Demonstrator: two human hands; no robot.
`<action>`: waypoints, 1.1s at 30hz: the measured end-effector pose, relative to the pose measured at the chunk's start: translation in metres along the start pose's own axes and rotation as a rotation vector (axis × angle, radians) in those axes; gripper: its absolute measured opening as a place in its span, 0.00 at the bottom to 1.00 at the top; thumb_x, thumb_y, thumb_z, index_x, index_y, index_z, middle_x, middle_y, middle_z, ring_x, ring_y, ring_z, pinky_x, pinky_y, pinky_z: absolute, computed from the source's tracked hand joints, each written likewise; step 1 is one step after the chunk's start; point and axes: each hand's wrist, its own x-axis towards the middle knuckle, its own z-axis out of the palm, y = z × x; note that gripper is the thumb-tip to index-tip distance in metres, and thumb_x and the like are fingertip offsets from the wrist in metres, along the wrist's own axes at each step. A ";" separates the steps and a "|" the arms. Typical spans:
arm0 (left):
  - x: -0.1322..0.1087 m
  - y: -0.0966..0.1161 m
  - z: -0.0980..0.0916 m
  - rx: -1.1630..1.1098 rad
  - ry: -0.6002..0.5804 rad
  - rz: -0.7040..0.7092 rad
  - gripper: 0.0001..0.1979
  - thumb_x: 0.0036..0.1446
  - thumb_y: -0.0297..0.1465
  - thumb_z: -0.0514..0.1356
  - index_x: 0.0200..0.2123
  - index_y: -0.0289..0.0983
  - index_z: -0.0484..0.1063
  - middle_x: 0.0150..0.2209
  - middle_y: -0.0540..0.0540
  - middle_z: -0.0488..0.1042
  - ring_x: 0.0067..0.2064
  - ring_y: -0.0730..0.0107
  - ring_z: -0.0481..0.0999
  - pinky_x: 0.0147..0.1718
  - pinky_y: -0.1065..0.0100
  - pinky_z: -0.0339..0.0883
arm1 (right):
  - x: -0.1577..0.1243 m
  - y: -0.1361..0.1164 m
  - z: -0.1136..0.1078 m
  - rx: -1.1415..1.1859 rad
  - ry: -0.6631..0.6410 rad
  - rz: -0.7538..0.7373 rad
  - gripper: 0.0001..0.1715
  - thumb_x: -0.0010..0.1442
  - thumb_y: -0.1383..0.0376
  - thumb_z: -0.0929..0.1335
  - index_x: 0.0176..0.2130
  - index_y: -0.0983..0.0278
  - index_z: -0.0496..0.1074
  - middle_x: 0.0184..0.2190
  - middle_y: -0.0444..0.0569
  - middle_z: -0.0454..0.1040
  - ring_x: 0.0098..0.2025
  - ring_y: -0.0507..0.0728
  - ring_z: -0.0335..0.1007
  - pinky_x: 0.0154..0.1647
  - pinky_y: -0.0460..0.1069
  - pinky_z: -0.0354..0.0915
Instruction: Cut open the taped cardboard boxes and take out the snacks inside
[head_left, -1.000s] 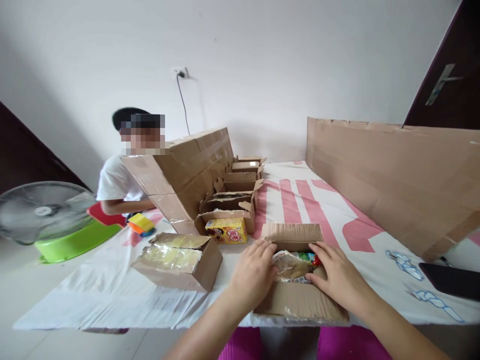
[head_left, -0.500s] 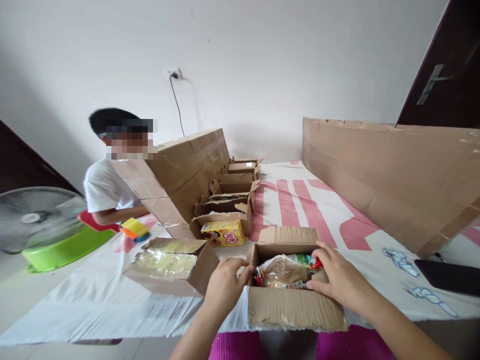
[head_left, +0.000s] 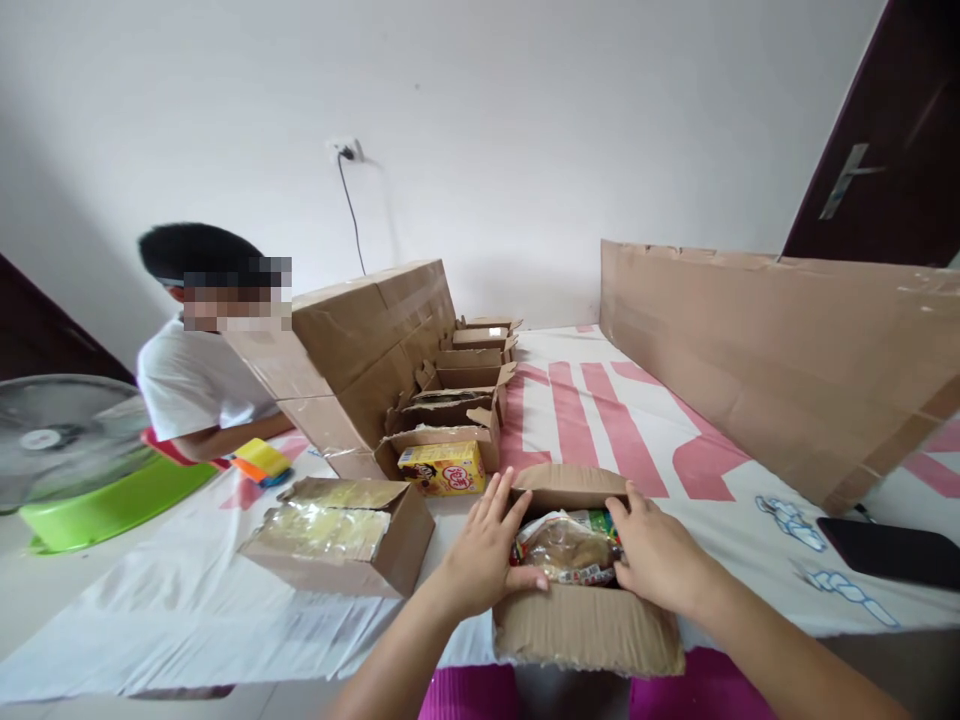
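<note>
In front of me an open cardboard box (head_left: 589, 630) holds packaged snacks (head_left: 571, 550) in clear and coloured wrappers. Its front flap folds down toward me and its far flap stands up. My left hand (head_left: 487, 550) rests on the box's left side, fingers spread, thumb over the near edge. On the right side lies my right hand (head_left: 656, 550), its fingers apart and bent over the rim. Neither hand grips an item. Left of my left hand sits a taped cardboard box (head_left: 345, 535), with a yellow snack box (head_left: 444, 468) behind it.
A row of open cardboard boxes (head_left: 469, 375) runs back beside a tall cardboard panel (head_left: 367, 350). Another panel (head_left: 765, 360) stands right, near a black phone (head_left: 889, 552). A person (head_left: 202, 380) sits left, by coloured blocks (head_left: 261, 460), a fan and a green basin (head_left: 112, 505).
My left hand has moved up onto the box's left side and spread its fingers. My right hand has drawn back from the snacks to the right rim. The far flap looks more upright.
</note>
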 end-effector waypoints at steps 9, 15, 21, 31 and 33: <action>0.002 -0.010 -0.006 -0.185 -0.119 0.026 0.68 0.31 0.53 0.73 0.71 0.41 0.41 0.71 0.31 0.44 0.71 0.37 0.43 0.64 0.39 0.50 | -0.017 0.075 0.015 0.782 0.145 -0.070 0.26 0.60 0.66 0.61 0.56 0.60 0.70 0.57 0.52 0.73 0.60 0.61 0.68 0.62 0.61 0.63; 0.018 0.002 -0.019 -0.130 -0.155 -0.011 0.64 0.30 0.46 0.75 0.69 0.40 0.49 0.66 0.32 0.56 0.66 0.38 0.55 0.60 0.40 0.57 | -0.027 0.088 0.064 0.777 0.345 -0.016 0.24 0.63 0.60 0.64 0.58 0.58 0.69 0.59 0.54 0.71 0.58 0.63 0.69 0.57 0.62 0.68; 0.016 0.002 -0.019 -0.107 -0.189 -0.038 0.66 0.30 0.44 0.75 0.70 0.42 0.44 0.72 0.34 0.40 0.69 0.34 0.47 0.60 0.39 0.55 | -0.007 0.064 0.050 0.660 0.479 -0.076 0.31 0.67 0.53 0.61 0.65 0.59 0.59 0.67 0.56 0.58 0.70 0.63 0.50 0.68 0.63 0.51; 0.020 0.007 -0.017 -0.083 -0.154 -0.061 0.64 0.28 0.41 0.76 0.69 0.35 0.50 0.62 0.34 0.61 0.62 0.43 0.58 0.61 0.47 0.58 | 0.000 0.054 0.079 1.036 0.288 -0.186 0.45 0.63 0.39 0.57 0.68 0.60 0.49 0.72 0.56 0.44 0.73 0.63 0.38 0.70 0.61 0.44; 0.020 0.006 -0.014 -0.092 -0.128 -0.061 0.63 0.29 0.41 0.75 0.68 0.38 0.50 0.62 0.36 0.61 0.62 0.43 0.58 0.60 0.46 0.58 | 0.001 0.048 0.089 1.135 0.323 -0.155 0.39 0.66 0.43 0.52 0.68 0.58 0.48 0.71 0.54 0.46 0.72 0.62 0.40 0.70 0.61 0.45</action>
